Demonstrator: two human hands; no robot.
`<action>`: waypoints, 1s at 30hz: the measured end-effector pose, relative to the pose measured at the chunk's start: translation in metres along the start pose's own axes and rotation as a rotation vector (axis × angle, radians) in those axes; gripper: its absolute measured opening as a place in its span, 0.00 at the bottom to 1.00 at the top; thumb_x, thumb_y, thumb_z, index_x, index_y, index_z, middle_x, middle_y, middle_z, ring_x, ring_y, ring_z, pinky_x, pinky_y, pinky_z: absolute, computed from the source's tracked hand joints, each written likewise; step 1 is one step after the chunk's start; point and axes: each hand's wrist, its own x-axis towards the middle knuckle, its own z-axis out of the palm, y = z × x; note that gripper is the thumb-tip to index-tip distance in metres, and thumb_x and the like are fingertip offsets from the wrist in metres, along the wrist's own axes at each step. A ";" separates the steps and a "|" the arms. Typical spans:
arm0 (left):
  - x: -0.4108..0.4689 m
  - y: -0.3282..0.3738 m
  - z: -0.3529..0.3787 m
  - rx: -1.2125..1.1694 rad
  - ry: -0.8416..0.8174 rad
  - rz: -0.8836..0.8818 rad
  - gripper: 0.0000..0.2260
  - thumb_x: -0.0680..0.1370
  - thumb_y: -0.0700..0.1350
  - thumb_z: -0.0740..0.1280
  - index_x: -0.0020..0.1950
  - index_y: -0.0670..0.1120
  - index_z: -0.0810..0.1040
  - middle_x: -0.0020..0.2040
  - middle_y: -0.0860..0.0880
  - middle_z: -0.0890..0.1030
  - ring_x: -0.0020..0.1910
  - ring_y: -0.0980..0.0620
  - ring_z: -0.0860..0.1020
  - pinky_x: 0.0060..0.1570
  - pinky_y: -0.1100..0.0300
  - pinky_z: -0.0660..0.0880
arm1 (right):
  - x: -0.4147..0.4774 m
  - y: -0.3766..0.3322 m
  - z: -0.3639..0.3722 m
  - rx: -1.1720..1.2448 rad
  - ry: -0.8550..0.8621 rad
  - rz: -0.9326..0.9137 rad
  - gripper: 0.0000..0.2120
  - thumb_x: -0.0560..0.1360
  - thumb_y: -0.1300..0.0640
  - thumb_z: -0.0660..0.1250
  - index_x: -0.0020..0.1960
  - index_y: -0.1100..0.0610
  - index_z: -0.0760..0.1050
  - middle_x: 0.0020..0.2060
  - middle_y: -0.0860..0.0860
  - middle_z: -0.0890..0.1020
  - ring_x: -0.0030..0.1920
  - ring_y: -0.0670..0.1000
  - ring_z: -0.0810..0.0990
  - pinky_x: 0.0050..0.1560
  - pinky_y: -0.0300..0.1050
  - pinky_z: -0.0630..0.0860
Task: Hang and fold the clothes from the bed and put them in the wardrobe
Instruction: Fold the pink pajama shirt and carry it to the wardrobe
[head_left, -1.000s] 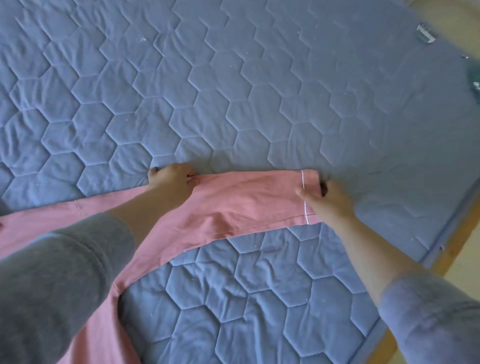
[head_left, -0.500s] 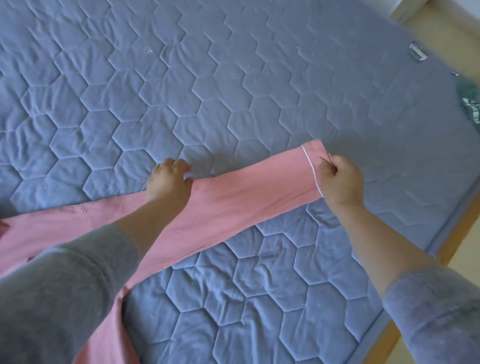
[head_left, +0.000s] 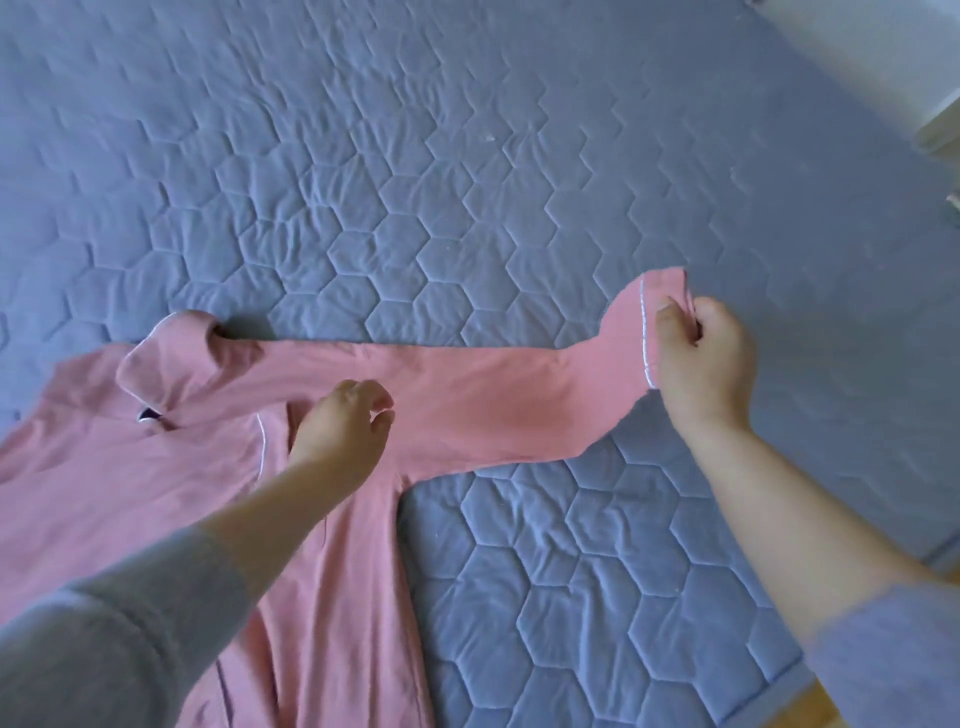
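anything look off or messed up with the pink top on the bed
Nothing damaged or spilled. The top lies spread on the quilt; only its cuff is raised, pinched by the right hand.

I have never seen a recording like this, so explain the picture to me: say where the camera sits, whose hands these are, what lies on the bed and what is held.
There is no machine here. A person wears one wide-angle camera on the head. It looks forward and down, so you see that person's own two arms. A pink shirt with a collar lies spread on the blue quilted bed cover. The right hand pinches the cuff of the shirt's long sleeve, which stretches out sideways. The left hand is at the shoulder of the shirt, fingers loosely curled. Whether it grips the cloth is unclear.
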 end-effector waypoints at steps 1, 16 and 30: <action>-0.011 -0.012 -0.009 0.000 0.008 -0.016 0.07 0.77 0.40 0.65 0.53 0.42 0.80 0.51 0.43 0.80 0.49 0.41 0.79 0.51 0.49 0.75 | -0.008 -0.016 0.005 0.017 -0.012 -0.030 0.14 0.77 0.57 0.62 0.35 0.61 0.66 0.27 0.47 0.66 0.34 0.55 0.65 0.35 0.46 0.55; -0.149 -0.201 -0.106 -0.232 0.135 -0.357 0.04 0.77 0.42 0.65 0.48 0.46 0.79 0.46 0.49 0.81 0.42 0.49 0.77 0.43 0.58 0.71 | -0.188 -0.213 0.129 0.110 -0.350 -0.331 0.16 0.75 0.52 0.63 0.33 0.57 0.63 0.25 0.48 0.69 0.31 0.53 0.67 0.33 0.47 0.58; -0.243 -0.382 -0.124 -0.444 0.198 -0.681 0.04 0.78 0.41 0.65 0.49 0.44 0.80 0.45 0.47 0.82 0.44 0.48 0.78 0.42 0.60 0.68 | -0.387 -0.304 0.286 0.086 -0.718 -0.367 0.18 0.73 0.58 0.64 0.30 0.53 0.57 0.23 0.48 0.63 0.28 0.49 0.60 0.32 0.47 0.57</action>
